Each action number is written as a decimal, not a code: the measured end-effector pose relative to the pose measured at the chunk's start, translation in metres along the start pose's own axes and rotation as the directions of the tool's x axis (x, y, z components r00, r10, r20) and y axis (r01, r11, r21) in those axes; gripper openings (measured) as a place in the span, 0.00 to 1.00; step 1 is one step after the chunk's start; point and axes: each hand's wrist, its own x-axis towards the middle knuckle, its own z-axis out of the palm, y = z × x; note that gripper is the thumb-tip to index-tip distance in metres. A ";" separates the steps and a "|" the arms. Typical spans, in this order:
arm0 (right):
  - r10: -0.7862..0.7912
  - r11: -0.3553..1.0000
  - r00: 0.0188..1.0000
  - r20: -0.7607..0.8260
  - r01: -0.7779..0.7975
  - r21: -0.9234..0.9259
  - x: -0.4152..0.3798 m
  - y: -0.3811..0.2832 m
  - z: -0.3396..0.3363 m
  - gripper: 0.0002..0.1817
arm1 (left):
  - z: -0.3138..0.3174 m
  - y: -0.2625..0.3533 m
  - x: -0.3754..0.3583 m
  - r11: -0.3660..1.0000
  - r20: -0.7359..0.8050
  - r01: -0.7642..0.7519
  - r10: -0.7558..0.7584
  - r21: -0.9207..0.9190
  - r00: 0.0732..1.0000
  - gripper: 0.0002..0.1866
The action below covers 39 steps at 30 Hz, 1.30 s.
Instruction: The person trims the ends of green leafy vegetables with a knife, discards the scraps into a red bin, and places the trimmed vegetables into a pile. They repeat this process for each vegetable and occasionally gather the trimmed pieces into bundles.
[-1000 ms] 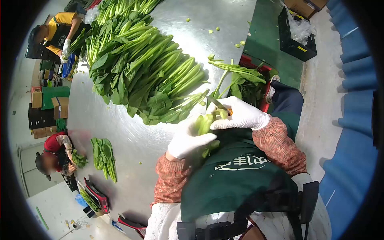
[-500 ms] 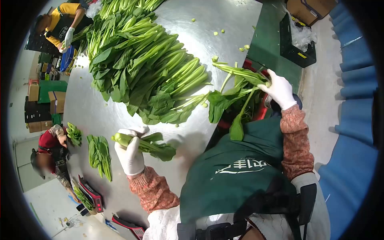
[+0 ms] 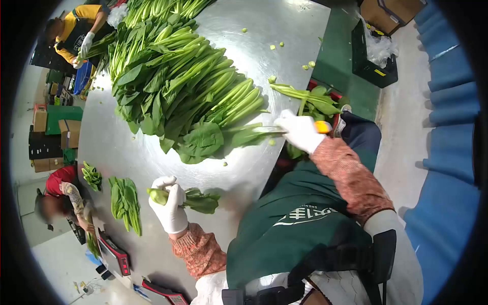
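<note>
Our left hand point(image 3: 170, 206) gripped a trimmed bunch of greens point(image 3: 190, 199) low over the steel table point(image 3: 132, 152). Our right hand point(image 3: 300, 131) closed around a yellow-handled knife point(image 3: 305, 127), blade touching the big leafy pile point(image 3: 183, 86).

Green leafy bunch point(image 3: 190, 198) gripped at stems, leaves resting on steel table point(image 3: 132, 152)

Big steel table point(image 3: 127, 147) in front of me, shiny, overhead light glaring off it. Floor right of it: green strip point(image 3: 341, 61), then pale concrete point(image 3: 406, 132). Black crate point(image 3: 373, 63) w/ plastic bag on the green bit, cardboard box point(image 3: 389, 9) behind it. Blue padding point(image 3: 452, 168) along far right. Left side: stacked cardboard boxes point(image 3: 63, 132) & dark crates point(image 3: 46, 147). Two co-workers at table's far edges, scales w/ red trim point(image 3: 116, 251) near bottom left.
</note>
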 end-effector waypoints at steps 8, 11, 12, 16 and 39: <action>0.172 0.964 0.985 -0.015 -0.165 0.210 0.008 0.006 -0.122 0.21 | 0.043 -0.004 0.010 0.973 -0.045 0.069 -0.061 0.221 0.997 0.09; 0.230 0.907 0.972 -0.047 -0.196 0.372 0.086 -0.030 -0.100 0.16 | 0.053 0.004 0.011 0.958 -0.017 0.016 -0.012 0.287 1.000 0.09; 0.222 0.874 0.972 -0.083 -0.160 0.458 0.111 -0.030 -0.079 0.17 | 0.056 0.008 0.009 0.968 0.000 -0.001 0.001 0.253 1.000 0.09; 0.206 0.916 0.978 -0.028 -0.182 0.356 0.158 -0.025 -0.022 0.16 | 0.050 0.009 -0.006 0.944 -0.011 -0.013 0.017 0.329 1.000 0.08; 0.030 0.920 0.970 -0.241 0.067 0.385 0.013 -0.119 -0.143 0.16 | 0.143 -0.002 0.008 0.458 0.453 -0.658 0.484 0.597 0.748 0.21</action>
